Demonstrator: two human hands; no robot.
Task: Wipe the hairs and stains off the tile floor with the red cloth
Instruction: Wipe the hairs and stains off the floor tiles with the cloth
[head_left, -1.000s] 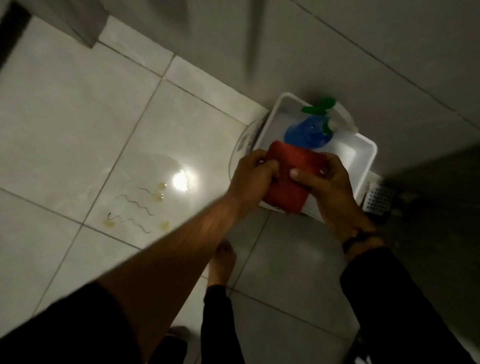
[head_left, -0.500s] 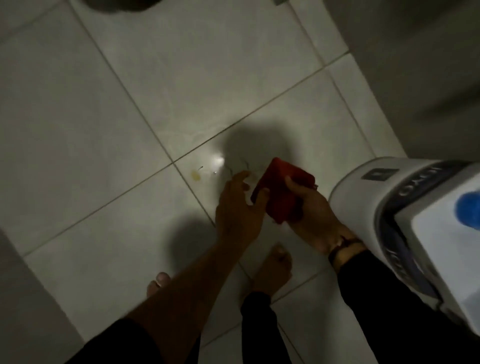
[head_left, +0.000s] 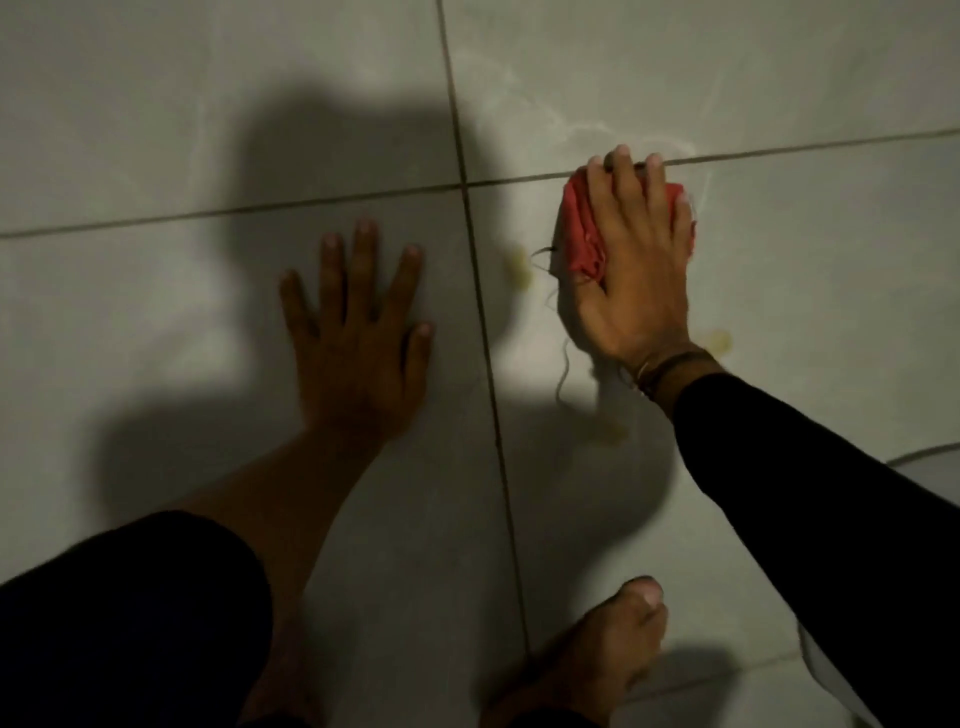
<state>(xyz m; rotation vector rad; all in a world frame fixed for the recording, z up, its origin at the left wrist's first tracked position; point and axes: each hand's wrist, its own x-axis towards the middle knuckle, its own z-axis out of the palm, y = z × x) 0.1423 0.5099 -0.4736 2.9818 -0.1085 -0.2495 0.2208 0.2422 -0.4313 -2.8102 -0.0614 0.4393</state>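
My right hand (head_left: 636, 270) lies flat on top of the red cloth (head_left: 581, 239) and presses it against the pale tile floor (head_left: 805, 260); most of the cloth is hidden under the palm. Thin dark hairs (head_left: 563, 369) curl on the tile just left of and below that hand. Yellowish stains sit at the cloth's left (head_left: 519, 267), by the wrist (head_left: 719, 340) and lower down (head_left: 608, 434). My left hand (head_left: 358, 332) rests flat on the neighbouring tile, fingers spread, holding nothing.
A dark grout line (head_left: 483, 322) runs between the two hands, and another crosses just beyond the fingertips. My bare foot (head_left: 602, 649) stands on the tile below the right arm. A white rounded edge (head_left: 924, 457) shows at the far right.
The view swung from the white tub down to the floor. My right hand brought the red cloth down onto the stained tile, and my left hand let go and went flat on the floor.
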